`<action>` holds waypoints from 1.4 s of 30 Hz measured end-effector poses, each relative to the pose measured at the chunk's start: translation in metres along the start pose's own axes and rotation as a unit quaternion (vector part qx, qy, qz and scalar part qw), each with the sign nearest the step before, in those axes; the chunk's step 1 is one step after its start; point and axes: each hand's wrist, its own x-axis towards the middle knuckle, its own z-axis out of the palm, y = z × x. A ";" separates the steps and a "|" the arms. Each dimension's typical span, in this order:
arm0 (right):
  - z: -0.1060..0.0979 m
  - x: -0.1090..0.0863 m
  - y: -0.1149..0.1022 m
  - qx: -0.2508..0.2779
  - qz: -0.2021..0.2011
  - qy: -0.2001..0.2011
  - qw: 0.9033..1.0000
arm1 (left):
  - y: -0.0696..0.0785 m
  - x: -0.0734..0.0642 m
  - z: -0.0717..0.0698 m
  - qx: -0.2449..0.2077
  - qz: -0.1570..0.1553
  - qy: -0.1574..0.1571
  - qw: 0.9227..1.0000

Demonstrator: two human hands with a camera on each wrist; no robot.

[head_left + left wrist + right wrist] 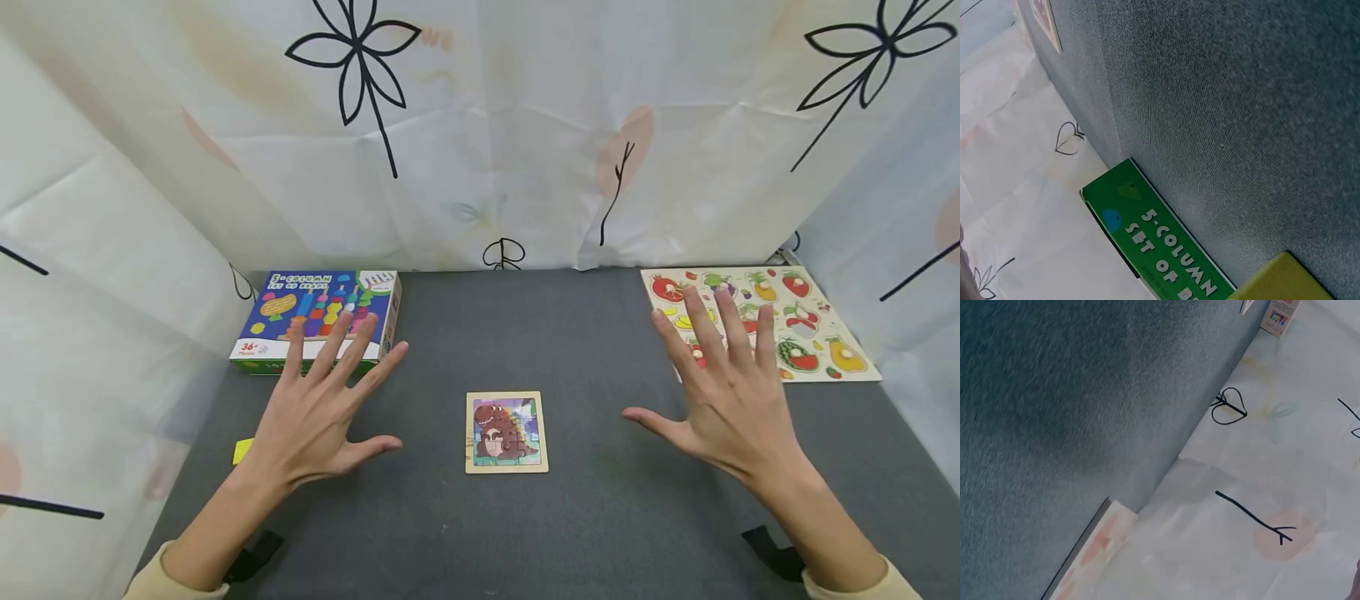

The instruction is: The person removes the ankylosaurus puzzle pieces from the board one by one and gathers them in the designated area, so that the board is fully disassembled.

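My left hand is spread with straight fingers and holds nothing; its fingertips overlap the front of a blue bead-set box in the head view. Likewise spread and holding nothing, my right hand has its fingertips in front of a fruit puzzle board. Between the hands lies a small square wooden jigsaw puzzle of a brown dinosaur in a pale frame. Neither hand touches it. Both hands appear to be held above the table, though their height is hard to tell.
A yellow piece, partly hidden by my left wrist, lies at the left; it appears as a yellow block in the left wrist view. The dark grey table ends against a white patterned curtain at the back and sides.
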 end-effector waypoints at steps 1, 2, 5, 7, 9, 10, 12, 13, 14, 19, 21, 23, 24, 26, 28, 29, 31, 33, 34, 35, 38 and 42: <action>0.001 0.000 -0.001 0.002 0.002 -0.005 1.000 | 0.000 0.000 0.000 -0.001 0.000 -0.001 1.000; 0.001 0.000 -0.002 0.004 0.004 -0.009 1.000 | 0.001 0.001 0.000 -0.002 0.000 -0.002 1.000; 0.004 0.001 -0.005 0.012 0.007 -0.016 1.000 | 0.002 0.001 0.001 -0.004 -0.001 -0.003 1.000; 0.006 0.001 -0.007 0.018 0.008 -0.017 1.000 | 0.003 0.001 0.001 -0.007 -0.001 -0.002 1.000; 0.009 0.000 -0.010 0.021 0.008 -0.025 0.999 | 0.004 0.001 0.002 -0.010 0.000 -0.003 1.000; 0.010 -0.001 -0.011 0.021 0.009 -0.030 0.999 | 0.004 0.002 0.002 -0.012 0.001 -0.003 1.000; 0.012 -0.001 -0.014 0.025 0.012 -0.035 0.999 | 0.005 0.002 0.003 -0.015 0.003 -0.003 1.000; 0.014 -0.002 -0.015 0.026 0.013 -0.038 0.999 | 0.006 0.002 0.003 -0.017 0.003 -0.003 1.000; 0.015 -0.002 -0.016 0.029 0.015 -0.042 0.999 | 0.006 0.002 0.004 -0.018 0.003 -0.003 1.000; 0.020 -0.002 -0.024 0.057 0.030 -0.053 0.997 | 0.012 0.002 0.009 -0.027 0.004 -0.002 1.000; 0.022 -0.001 -0.027 0.072 0.036 -0.058 0.995 | 0.014 0.002 0.011 -0.029 0.005 -0.002 1.000; 0.024 0.001 -0.030 0.090 0.040 -0.067 0.993 | 0.017 0.003 0.012 -0.032 0.005 -0.005 0.999; 0.026 0.002 -0.032 0.102 0.043 -0.074 0.991 | 0.018 0.004 0.012 -0.033 0.005 -0.007 0.999; 0.028 0.005 -0.037 0.127 0.048 -0.086 0.987 | 0.021 0.005 0.012 -0.036 0.003 -0.017 0.999; 0.031 0.007 -0.041 0.156 0.054 -0.102 0.981 | 0.024 0.006 0.012 -0.043 0.001 -0.029 0.999; 0.033 0.009 -0.043 0.172 0.054 -0.109 0.977 | 0.025 0.006 0.012 -0.047 0.000 -0.035 0.998; 0.036 0.011 -0.047 0.200 0.056 -0.123 0.971 | 0.029 0.008 0.012 -0.057 -0.002 -0.047 0.997; 0.040 0.013 -0.052 0.225 0.054 -0.134 0.964 | 0.034 0.010 0.013 -0.067 -0.004 -0.057 0.996; 0.041 0.015 -0.055 0.236 0.053 -0.140 0.960 | 0.037 0.012 0.014 -0.072 -0.005 -0.062 0.995; 0.043 0.016 -0.058 0.248 0.053 -0.146 0.956 | 0.039 0.013 0.014 -0.079 -0.006 -0.066 0.995; 0.048 0.023 -0.069 0.280 0.059 -0.169 0.943 | 0.047 0.016 0.017 -0.094 -0.011 -0.080 0.992; 0.053 0.033 -0.082 0.329 0.079 -0.214 0.916 | 0.056 0.018 0.019 -0.121 -0.023 -0.108 0.987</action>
